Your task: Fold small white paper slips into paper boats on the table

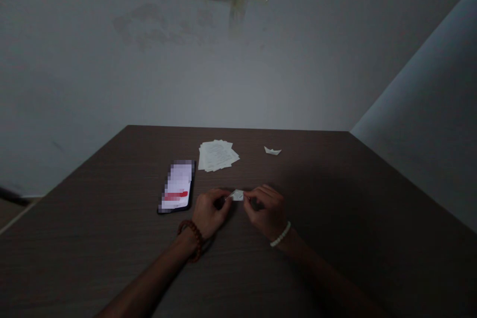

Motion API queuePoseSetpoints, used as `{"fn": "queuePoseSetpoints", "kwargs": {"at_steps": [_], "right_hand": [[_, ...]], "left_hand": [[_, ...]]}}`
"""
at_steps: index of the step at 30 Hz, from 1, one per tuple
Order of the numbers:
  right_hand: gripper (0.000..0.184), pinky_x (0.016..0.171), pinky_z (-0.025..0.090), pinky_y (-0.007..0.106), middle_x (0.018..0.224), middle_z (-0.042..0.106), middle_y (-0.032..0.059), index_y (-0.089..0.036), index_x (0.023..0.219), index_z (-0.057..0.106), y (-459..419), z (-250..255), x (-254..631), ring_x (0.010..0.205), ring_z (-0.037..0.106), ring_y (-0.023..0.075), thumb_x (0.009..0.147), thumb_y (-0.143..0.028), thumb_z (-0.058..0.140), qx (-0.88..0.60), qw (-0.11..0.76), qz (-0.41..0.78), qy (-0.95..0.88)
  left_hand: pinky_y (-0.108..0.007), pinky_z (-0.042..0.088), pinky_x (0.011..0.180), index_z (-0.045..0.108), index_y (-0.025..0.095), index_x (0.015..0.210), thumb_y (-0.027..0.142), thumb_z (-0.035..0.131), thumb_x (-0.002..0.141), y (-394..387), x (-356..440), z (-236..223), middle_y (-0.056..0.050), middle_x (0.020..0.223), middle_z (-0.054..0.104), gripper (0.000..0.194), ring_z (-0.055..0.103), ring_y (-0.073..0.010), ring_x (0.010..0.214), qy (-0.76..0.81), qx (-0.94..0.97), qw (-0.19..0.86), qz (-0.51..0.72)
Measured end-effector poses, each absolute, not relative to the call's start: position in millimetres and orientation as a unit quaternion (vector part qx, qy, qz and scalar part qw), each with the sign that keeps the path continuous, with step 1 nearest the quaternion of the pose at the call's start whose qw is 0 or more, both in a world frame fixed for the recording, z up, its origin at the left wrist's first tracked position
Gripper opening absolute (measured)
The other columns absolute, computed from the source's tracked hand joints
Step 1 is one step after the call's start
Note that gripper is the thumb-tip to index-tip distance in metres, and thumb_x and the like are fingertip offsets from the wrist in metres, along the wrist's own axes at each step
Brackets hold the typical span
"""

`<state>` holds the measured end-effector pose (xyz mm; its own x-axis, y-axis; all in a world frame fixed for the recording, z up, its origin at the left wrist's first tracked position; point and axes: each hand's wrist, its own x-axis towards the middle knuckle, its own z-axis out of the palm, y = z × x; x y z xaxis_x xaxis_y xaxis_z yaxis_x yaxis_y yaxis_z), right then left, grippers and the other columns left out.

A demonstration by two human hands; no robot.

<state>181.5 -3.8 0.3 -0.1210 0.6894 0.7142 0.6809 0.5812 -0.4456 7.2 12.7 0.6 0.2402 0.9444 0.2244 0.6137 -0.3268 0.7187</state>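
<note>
Left hand (209,214) and right hand (266,210) are both pinching this tiny white paper (237,196) (kinda squarish, faint greyish marks on it).

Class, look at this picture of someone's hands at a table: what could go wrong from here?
1. The small paper is pinched between the left hand and the right hand; pulling them apart might tear it.
2. The phone lies just left of the left hand, so a sideways move could bump it.
3. The stack is loose and uneven, so a brush from either hand might scatter its sheets.
</note>
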Motion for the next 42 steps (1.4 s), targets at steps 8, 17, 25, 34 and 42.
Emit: {"fn": "queuePoseSetpoints", "kwargs": {"at_steps": [8, 17, 25, 34, 42], "right_hand": [[0.011, 0.061, 0.041, 0.028, 0.061, 0.06, -0.0001, -0.019, 0.072, 0.06, -4.8, 1.5, 178.0, 0.057, 0.053, 0.0137, 0.08, -0.013, 0.057, -0.44, 0.481, 0.025, -0.758], [0.01, 0.06, 0.04, 0.028, 0.062, 0.061, 0.0002, -0.02, 0.071, 0.061, -6.0, 0.5, 177.4, 0.058, 0.053, 0.0142, 0.078, -0.014, 0.058, -0.445, 0.469, 0.046, -0.761], [0.006, 0.059, 0.038, 0.025, 0.063, 0.061, -0.0012, -0.02, 0.075, 0.063, -5.6, -3.3, 177.1, 0.057, 0.052, 0.0131, 0.076, -0.014, 0.059, -0.49, 0.443, 0.072, -0.747], [0.01, 0.062, 0.039, 0.024, 0.067, 0.062, -0.0008, -0.021, 0.067, 0.061, 0.9, -5.6, 181.5, 0.063, 0.055, 0.0131, 0.077, -0.02, 0.061, -0.574, 0.384, 0.064, -0.72], [0.015, 0.063, 0.042, 0.024, 0.072, 0.061, 0.001, -0.02, 0.063, 0.057, 1.8, -10.6, 181.6, 0.066, 0.056, 0.0135, 0.077, -0.017, 0.062, -0.556, 0.39, 0.066, -0.731]], "left_hand": [[-0.028, 0.046, 0.065, 0.068, 0.016, 0.078, 0.033, 0.049, 0.082, 14.3, 3.1, -1.3, -0.004, 0.072, 0.069, 0.027, 0.062, -0.0188, 0.068, 0.545, 0.714, 0.27, 0.346], [-0.027, 0.044, 0.06, 0.068, 0.015, 0.075, 0.03, 0.052, 0.075, 14.6, 4.6, -0.1, -0.003, 0.066, 0.067, 0.022, 0.061, -0.0179, 0.062, 0.564, 0.694, 0.267, 0.36], [-0.027, 0.044, 0.058, 0.067, 0.015, 0.066, 0.034, 0.053, 0.076, 14.6, 6.6, -0.9, -0.003, 0.063, 0.065, 0.025, 0.059, -0.0167, 0.059, 0.593, 0.685, 0.215, 0.365], [-0.027, 0.042, 0.062, 0.064, 0.017, 0.063, 0.03, 0.055, 0.078, 9.2, 8.8, -0.4, -0.004, 0.065, 0.062, 0.021, 0.058, -0.0175, 0.065, 0.586, 0.731, 0.096, 0.336], [-0.027, 0.039, 0.059, 0.059, 0.018, 0.062, 0.029, 0.052, 0.082, 8.4, 7.4, -5.6, -0.004, 0.064, 0.058, 0.024, 0.056, -0.0175, 0.062, 0.581, 0.759, 0.067, 0.285]]}}
